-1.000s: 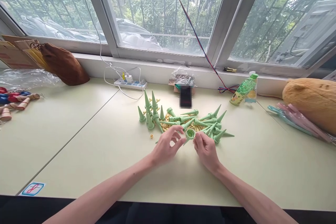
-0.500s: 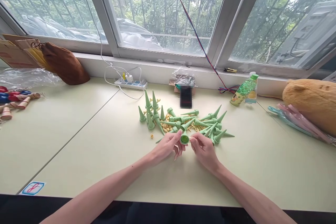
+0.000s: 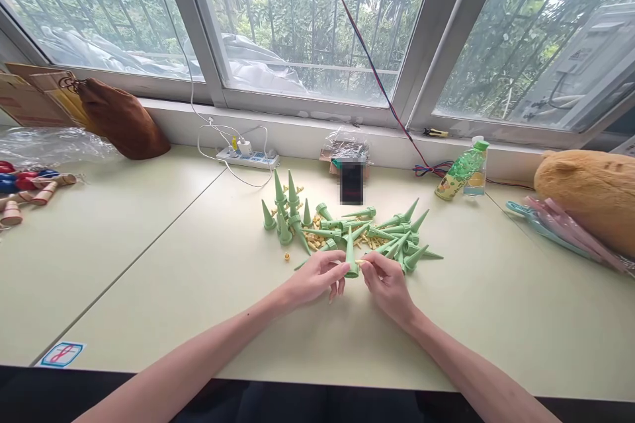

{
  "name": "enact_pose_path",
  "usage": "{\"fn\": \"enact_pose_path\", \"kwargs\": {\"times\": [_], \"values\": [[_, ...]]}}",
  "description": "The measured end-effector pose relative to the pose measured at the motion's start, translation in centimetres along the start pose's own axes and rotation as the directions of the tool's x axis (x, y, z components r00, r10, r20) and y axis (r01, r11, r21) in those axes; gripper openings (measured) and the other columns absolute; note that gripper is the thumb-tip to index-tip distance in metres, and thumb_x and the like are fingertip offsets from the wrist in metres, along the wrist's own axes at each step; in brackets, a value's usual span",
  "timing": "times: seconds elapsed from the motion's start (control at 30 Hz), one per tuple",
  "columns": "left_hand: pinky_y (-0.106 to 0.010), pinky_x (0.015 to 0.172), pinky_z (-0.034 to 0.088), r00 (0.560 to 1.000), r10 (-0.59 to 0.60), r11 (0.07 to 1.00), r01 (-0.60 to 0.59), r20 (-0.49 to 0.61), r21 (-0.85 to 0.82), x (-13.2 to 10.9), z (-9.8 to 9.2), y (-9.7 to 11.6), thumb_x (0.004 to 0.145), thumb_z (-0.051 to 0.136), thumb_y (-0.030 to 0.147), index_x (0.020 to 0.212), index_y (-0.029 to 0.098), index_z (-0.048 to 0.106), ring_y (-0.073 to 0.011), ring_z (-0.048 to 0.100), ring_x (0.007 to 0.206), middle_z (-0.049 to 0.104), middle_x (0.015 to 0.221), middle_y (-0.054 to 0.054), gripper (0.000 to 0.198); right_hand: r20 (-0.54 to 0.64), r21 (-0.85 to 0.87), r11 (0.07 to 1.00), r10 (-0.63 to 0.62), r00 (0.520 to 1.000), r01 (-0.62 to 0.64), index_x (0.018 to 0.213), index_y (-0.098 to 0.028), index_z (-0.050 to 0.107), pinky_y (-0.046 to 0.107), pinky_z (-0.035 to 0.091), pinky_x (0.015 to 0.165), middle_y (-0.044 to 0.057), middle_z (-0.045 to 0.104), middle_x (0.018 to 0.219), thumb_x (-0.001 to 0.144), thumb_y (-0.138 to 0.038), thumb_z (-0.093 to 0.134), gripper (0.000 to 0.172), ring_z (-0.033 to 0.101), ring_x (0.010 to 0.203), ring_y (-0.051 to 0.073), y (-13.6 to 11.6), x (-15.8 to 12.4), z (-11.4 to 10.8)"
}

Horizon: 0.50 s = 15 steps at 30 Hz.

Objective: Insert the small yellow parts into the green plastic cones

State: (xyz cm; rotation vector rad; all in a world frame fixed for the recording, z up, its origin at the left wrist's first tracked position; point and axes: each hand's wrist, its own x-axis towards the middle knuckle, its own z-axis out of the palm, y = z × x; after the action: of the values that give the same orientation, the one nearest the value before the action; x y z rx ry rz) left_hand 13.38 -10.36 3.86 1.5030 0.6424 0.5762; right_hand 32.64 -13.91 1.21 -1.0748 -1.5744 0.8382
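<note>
My left hand (image 3: 317,277) is closed on a green plastic cone-shaped watering spike (image 3: 351,258), its tip pointing up and its wide end down. Pinched between the thumb and finger of my right hand (image 3: 387,283) is a small pale yellow plastic piece (image 3: 360,263), right beside the spike's wide end; whether it touches the spike I cannot tell. Behind my hands lies a heap of more green spikes (image 3: 397,238) around a pile of small yellow pieces (image 3: 313,238). To the left, several green spikes (image 3: 284,228) stand upright, some with yellow pieces attached.
One loose yellow piece (image 3: 286,257) lies left of the heap. Further back are a power strip (image 3: 248,159), a pixelated dark object (image 3: 352,184) and a green-capped bottle (image 3: 461,172). A brown plush (image 3: 585,192) sits at the right, a brown bag (image 3: 122,120) at the back left.
The spike in my left hand has turned from showing its open wide end to standing tip up. My right hand stays close beside it with the yellow piece.
</note>
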Motion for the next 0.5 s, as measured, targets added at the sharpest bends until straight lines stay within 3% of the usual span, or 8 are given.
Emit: {"fn": "enact_pose_path", "kwargs": {"times": [0.13, 0.3, 0.5], "values": [[-0.022, 0.051, 0.049, 0.996, 0.081, 0.982, -0.075, -0.03, 0.173, -0.3, 0.2, 0.2, 0.095, 0.052, 0.046, 0.103, 0.016, 0.061, -0.0123, 0.06, 0.058, 0.059, 0.075, -0.002, 0.032, -0.005, 0.007, 0.999, 0.033, 0.999, -0.033, 0.067, -0.02, 0.047, 0.025, 0.027, 0.045, -0.005, 0.037, 0.054, 0.098, -0.045, 0.049, 0.04, 0.032, 0.048, 0.011, 0.2, -0.1, 0.1], [-0.022, 0.058, 0.053, 0.959, 0.279, 0.876, -0.238, -0.038, 0.419, -0.3, 0.6, 0.4, 0.095, 0.051, 0.033, 0.102, 0.018, 0.066, -0.0131, 0.059, 0.071, 0.059, 0.095, -0.007, 0.022, -0.03, -0.002, 0.998, 0.065, 0.997, -0.065, 0.06, -0.022, 0.035, 0.026, 0.026, 0.044, -0.005, 0.033, 0.052, 0.099, -0.047, 0.047, 0.047, 0.03, 0.047, 0.01, -0.2, 0.0, 0.2], [-0.028, 0.072, 0.056, 0.924, 0.382, 0.758, -0.301, -0.019, 0.579, -0.3, 0.7, -0.8, 0.099, 0.039, 0.019, 0.136, 0.026, 0.054, -0.0153, 0.06, 0.082, 0.056, 0.124, -0.013, 0.04, -0.031, 0.003, 0.996, 0.094, 0.995, -0.094, 0.061, -0.021, 0.038, 0.025, 0.026, 0.043, -0.005, 0.033, 0.051, 0.099, -0.05, 0.045, 0.048, 0.03, 0.046, 0.01, -0.2, 0.1, 0.4]]}}
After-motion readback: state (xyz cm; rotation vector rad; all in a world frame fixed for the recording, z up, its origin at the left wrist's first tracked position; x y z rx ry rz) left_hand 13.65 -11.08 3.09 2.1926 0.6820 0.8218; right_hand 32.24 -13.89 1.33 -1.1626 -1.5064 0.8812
